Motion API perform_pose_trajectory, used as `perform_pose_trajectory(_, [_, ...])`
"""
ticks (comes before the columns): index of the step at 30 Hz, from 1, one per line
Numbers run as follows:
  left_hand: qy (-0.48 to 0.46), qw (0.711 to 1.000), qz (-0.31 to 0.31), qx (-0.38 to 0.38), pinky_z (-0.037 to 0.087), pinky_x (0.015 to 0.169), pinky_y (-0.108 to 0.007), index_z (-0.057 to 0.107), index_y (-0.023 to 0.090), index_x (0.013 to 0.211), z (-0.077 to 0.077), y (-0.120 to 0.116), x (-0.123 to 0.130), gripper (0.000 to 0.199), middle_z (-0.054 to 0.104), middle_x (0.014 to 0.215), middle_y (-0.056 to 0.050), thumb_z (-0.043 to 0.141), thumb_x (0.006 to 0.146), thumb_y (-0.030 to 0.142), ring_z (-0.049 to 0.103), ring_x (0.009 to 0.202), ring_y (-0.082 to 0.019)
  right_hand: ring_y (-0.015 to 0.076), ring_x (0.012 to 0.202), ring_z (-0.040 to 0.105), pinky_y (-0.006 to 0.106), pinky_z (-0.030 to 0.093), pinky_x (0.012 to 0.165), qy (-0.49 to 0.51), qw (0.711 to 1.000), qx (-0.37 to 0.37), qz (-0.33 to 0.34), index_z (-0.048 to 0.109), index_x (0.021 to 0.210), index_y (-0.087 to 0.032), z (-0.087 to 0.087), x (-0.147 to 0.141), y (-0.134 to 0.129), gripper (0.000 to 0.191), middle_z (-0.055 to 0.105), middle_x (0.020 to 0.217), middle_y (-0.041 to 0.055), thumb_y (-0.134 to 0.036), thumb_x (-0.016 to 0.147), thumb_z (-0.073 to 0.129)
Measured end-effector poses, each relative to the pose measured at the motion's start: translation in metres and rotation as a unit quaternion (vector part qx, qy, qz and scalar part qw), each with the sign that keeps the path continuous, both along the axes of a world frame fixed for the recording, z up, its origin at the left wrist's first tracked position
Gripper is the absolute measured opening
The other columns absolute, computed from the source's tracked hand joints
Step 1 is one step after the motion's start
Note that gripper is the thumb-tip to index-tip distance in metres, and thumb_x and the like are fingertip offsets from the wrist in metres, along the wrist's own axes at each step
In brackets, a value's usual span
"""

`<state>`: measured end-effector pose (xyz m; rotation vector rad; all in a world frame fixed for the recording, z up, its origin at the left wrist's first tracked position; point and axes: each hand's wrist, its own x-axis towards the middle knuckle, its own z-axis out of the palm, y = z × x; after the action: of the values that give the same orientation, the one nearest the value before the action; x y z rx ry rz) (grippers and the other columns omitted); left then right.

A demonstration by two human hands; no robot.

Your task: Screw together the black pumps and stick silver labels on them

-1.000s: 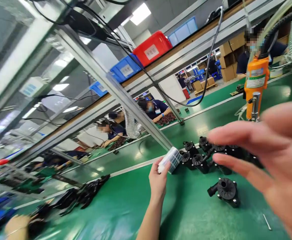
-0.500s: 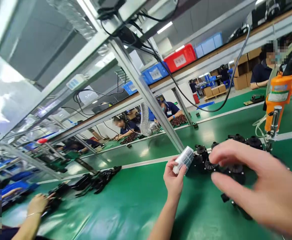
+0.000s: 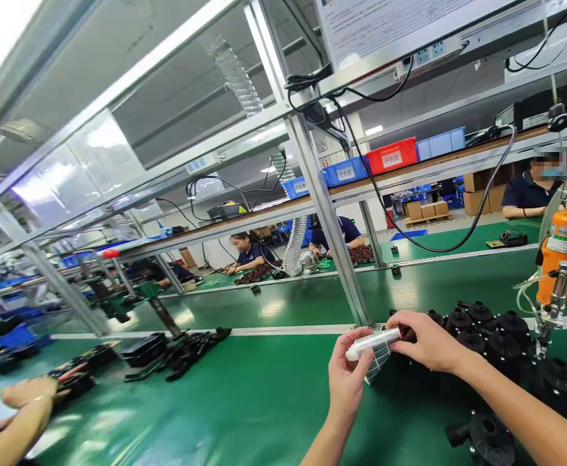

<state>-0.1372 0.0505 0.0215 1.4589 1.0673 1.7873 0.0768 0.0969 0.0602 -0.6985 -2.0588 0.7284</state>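
A small roll of labels (image 3: 378,342), whitish and silvery, lies across both hands in front of me. A loose flap with a grid of rectangles hangs from its underside. My left hand (image 3: 349,369) is closed round the left end, thumb below and fingers above. At the right end, my right hand (image 3: 424,340) pinches the roll between thumb and fingers; its fingertips are partly hidden. Just right of and behind my right hand stand several round black plastic housings (image 3: 507,333). One more black housing (image 3: 490,440) sits nearer, below my right forearm.
An orange power tool (image 3: 562,259) hangs at the right. A metal post (image 3: 329,220) rises behind my hands. Black parts (image 3: 191,353) lie on the green bench (image 3: 244,401) to the left, beside a co-worker's hand (image 3: 31,391). Blue and red bins (image 3: 391,155) line the shelf.
My right hand has moved in from the right foreground, open before, and now grips the roll's right end. The roll has turned from upright-slanted to nearly level. The view has shifted.
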Motion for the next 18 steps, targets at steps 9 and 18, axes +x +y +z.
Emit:
perform_pose_trajectory(9, [-0.020,1.000,-0.012,0.013,0.061,0.091,-0.037,0.070,0.018,0.106,0.0022,-0.0053,0.0073,0.039,0.078,0.111,-0.013,0.088,0.076,0.035,0.074,0.101,-0.027,0.0210,0.088,0.063,0.032,0.049,0.078,0.026,1.000,-0.005,0.006,0.069,0.103,-0.022,-0.0005,0.0026,0.0021,0.013,0.069,0.100,0.0029,-0.025,0.090,0.068])
perform_pose_trajectory(18, [0.003,0.999,0.048,-0.009,0.057,0.064,-0.026,0.077,0.015,0.093,-0.0064,-0.0017,0.0057,0.038,0.077,0.084,-0.006,0.087,0.076,0.048,0.067,0.068,-0.017,0.0244,0.094,0.065,0.036,0.051,0.085,0.031,0.999,0.036,0.025,0.074,0.092,-0.022,0.0020,-0.0002,0.0014,0.016,0.070,0.097,0.0060,-0.034,0.098,0.065])
